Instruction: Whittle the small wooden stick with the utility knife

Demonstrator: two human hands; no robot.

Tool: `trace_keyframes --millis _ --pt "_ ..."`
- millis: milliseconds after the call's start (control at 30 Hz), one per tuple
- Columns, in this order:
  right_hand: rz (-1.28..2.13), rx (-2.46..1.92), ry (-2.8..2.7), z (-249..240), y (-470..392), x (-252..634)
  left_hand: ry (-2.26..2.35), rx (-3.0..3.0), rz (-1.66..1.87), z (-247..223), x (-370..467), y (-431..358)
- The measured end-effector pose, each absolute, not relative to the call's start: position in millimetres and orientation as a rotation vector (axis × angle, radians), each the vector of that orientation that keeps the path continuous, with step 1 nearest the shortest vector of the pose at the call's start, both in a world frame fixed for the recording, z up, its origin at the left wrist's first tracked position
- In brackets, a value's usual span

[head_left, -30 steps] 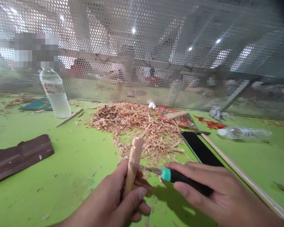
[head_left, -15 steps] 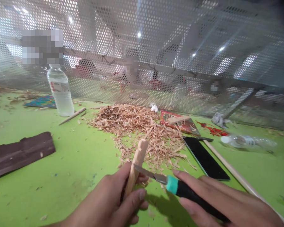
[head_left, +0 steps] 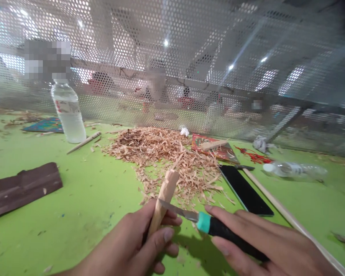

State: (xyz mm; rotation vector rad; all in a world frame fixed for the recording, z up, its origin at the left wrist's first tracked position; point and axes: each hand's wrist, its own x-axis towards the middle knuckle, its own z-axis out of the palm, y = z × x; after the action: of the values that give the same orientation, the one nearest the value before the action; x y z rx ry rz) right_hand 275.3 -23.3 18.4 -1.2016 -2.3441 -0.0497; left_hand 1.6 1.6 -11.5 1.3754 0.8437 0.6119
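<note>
My left hand [head_left: 135, 239] is closed around the lower part of a pale wooden stick [head_left: 163, 193], which tilts up and away from me. Notches mark the stick's top end. In my right hand [head_left: 264, 239] is a carving knife [head_left: 202, 221] with a black handle, a turquoise collar and a short blade. The blade lies across the stick, touching it just above my left fingers. Behind the stick spreads a heap of wood shavings [head_left: 149, 143] on the green tabletop [head_left: 83, 203].
A water bottle [head_left: 69, 115] stands at back left near a pointed stick [head_left: 83, 142]. Brown sheet [head_left: 25, 188] lies left. To the right are a phone [head_left: 245, 189], a long-handled tool [head_left: 290, 220], a lying bottle [head_left: 293, 170] and red strings [head_left: 254, 155]. Perforated mesh [head_left: 126, 92] rises behind.
The whole view has shifted slightly, so the things on the table appear a little further left. The blade remains against the stick, with both grips unchanged.
</note>
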Motion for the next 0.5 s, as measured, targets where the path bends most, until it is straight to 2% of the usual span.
trace_keyframes --millis 500 --pt "0.005 -1.115 -2.29 25.5 -21.5 265.9 0.767 1.181 0.567 -11.3 -5.5 -4.7"
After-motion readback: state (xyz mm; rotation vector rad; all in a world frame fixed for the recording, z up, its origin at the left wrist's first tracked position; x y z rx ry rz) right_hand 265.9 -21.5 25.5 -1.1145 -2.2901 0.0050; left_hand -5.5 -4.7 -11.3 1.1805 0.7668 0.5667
